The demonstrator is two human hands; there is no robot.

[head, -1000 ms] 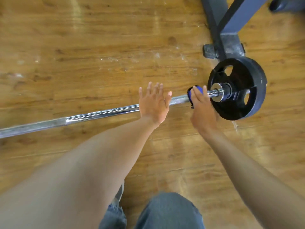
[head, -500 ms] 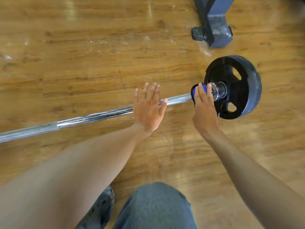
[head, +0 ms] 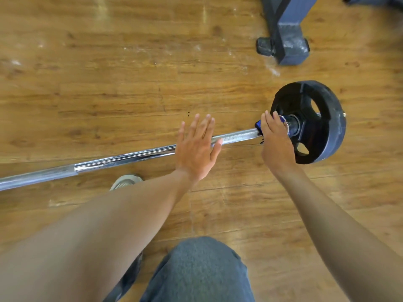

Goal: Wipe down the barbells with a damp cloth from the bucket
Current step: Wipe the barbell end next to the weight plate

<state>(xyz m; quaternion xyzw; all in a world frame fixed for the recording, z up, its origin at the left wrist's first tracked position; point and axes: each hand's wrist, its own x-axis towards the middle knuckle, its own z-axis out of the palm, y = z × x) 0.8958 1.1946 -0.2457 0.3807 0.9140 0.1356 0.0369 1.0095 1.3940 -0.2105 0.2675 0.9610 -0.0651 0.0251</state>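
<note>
I see the barbell [head: 122, 161] lying on the wooden floor [head: 109, 83], running from the left edge of the frame up to the right of centre, where it ends in a black weight plate [head: 322, 118] standing on its edge. My left hand [head: 196, 147] lies flat across the bar at mid-frame, fingers straight and spread, holding nothing. My right hand [head: 275, 142] is just left of the plate, fingers curled over a blue cloth [head: 258, 125] that it presses around the bar next to the collar; only a small blue corner of the cloth shows past the knuckles. I can read no brand, label or writing on the plate, the bar or the cloth. A knurled stretch of the bar shows between the two hands. In the upper right of the frame stands the blue-grey metal foot of a rack [head: 290, 44], apart from the plate. At the bottom centre is a knee in grey-blue jeans [head: 200, 271], and a grey shoe [head: 126, 182] peeks out just below the bar, left of centre.
</note>
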